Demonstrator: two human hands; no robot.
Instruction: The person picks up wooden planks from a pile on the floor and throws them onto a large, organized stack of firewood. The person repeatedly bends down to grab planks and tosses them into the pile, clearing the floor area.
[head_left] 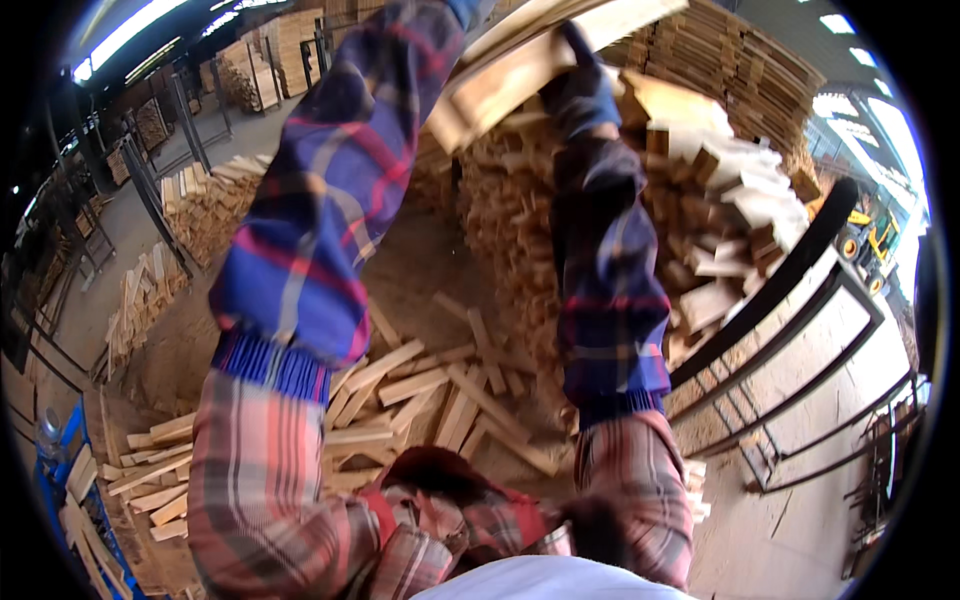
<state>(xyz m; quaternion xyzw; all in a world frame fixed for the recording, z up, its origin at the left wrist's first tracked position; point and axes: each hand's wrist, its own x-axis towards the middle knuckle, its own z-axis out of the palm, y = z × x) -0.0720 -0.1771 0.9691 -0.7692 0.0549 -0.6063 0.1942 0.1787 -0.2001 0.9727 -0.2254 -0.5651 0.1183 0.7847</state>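
Both of my arms reach far forward in blue plaid oversleeves. My right hand (pixel 585 92), in a dark blue glove, is closed on a bundle of pale wooden boards (pixel 505 92), its thumb lying up against them. The boards are held at a slant above a tall stack of cut wood pieces (pixel 515 220). Of my left hand (pixel 468 10) only a bit of blue glove shows at the top edge, next to the boards' far side. Its fingers are hidden.
Loose wood strips (pixel 440 390) lie scattered on the floor below my arms. On the right stand dark metal frames (pixel 800 370), with a yellow vehicle (pixel 875 245) beyond. More wood piles (pixel 215 200) and metal posts (pixel 190 125) are at left. A blue frame (pixel 60 470) holds wood pieces.
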